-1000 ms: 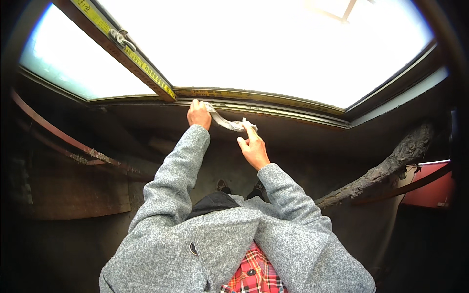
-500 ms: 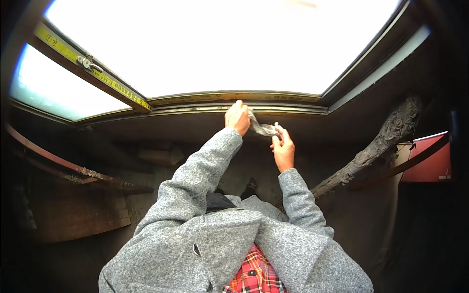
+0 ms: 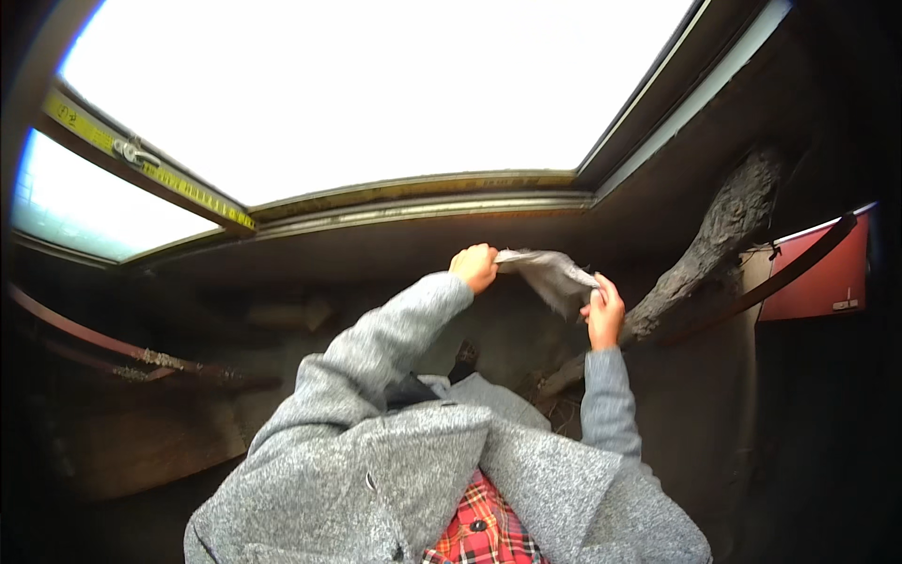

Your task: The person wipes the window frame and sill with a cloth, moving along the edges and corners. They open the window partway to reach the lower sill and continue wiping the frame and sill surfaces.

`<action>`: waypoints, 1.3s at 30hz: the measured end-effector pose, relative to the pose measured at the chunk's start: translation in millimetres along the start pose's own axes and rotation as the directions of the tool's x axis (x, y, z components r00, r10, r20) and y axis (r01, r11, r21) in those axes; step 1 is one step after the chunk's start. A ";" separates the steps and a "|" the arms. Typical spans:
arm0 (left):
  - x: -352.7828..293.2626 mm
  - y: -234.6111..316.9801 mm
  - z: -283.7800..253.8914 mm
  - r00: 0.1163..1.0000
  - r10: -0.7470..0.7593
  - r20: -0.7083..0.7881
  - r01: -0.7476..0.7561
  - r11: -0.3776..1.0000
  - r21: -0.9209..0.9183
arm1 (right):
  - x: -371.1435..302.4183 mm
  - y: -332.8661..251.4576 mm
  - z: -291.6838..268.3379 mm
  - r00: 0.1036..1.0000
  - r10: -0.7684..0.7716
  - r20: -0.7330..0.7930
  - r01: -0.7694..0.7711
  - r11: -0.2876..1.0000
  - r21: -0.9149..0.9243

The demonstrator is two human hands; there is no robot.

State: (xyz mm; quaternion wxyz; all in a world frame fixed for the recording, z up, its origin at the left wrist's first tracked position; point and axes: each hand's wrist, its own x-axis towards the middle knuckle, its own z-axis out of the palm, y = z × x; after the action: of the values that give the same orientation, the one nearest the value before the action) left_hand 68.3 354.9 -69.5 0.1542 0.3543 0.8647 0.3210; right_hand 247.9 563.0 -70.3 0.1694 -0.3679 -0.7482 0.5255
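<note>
A pale grey cloth point(image 3: 556, 275) hangs stretched between my two hands, just below the window sill. My left hand point(image 3: 475, 268) is closed round one end of it. At the other end, my right hand point(image 3: 604, 310) pinches a corner between thumb and fingers. The middle of the cloth sags and is partly folded and blurred. Beyond both hands runs the metal track point(image 3: 423, 209) of the sliding window, and neither hand touches it.
Bright window panes point(image 3: 376, 94) fill the far side, with a latch point(image 3: 134, 151) on the yellow-taped frame. To the right leans a rough tree trunk point(image 3: 714, 235), near a red panel point(image 3: 816, 273). A curved reddish rail point(image 3: 85, 329) lies at the left.
Both hands have come back from the window track, and my right hand has moved to the right. The cloth, bunched before, is now spread wider. The view has shifted and tilted.
</note>
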 end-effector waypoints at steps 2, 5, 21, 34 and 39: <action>9.8 -15.0 15.2 1.000 0.014 -0.013 -0.013 0.998 0.066 | 0.7 4.6 -6.7 0.984 -0.145 -0.100 0.153 0.985 0.077; 3.6 -1.3 7.7 0.993 0.034 -0.111 -0.036 0.999 -0.013 | -9.0 -20.2 -4.7 0.943 -0.276 -0.184 0.241 0.952 -0.190; 2.7 -57.4 -13.9 0.767 -0.426 -0.480 0.082 0.807 -0.585 | 49.3 -53.7 110.5 0.835 -0.545 0.082 0.544 0.790 -0.282; 23.1 -58.2 -35.9 0.871 0.112 -0.478 0.108 0.906 0.409 | 77.2 -59.6 149.1 0.688 -0.715 0.127 0.638 0.512 -0.574; 25.5 -63.4 -37.6 0.887 0.097 -0.451 0.059 0.945 0.320 | 60.4 -76.9 181.3 0.607 -0.776 0.171 0.711 0.434 -0.554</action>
State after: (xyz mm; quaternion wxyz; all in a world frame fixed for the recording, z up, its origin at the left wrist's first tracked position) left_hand -0.7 321.8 -84.6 -0.1193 0.2970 0.9137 0.2503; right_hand 62.6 473.4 -79.0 0.3050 -0.0613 -0.9420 0.1258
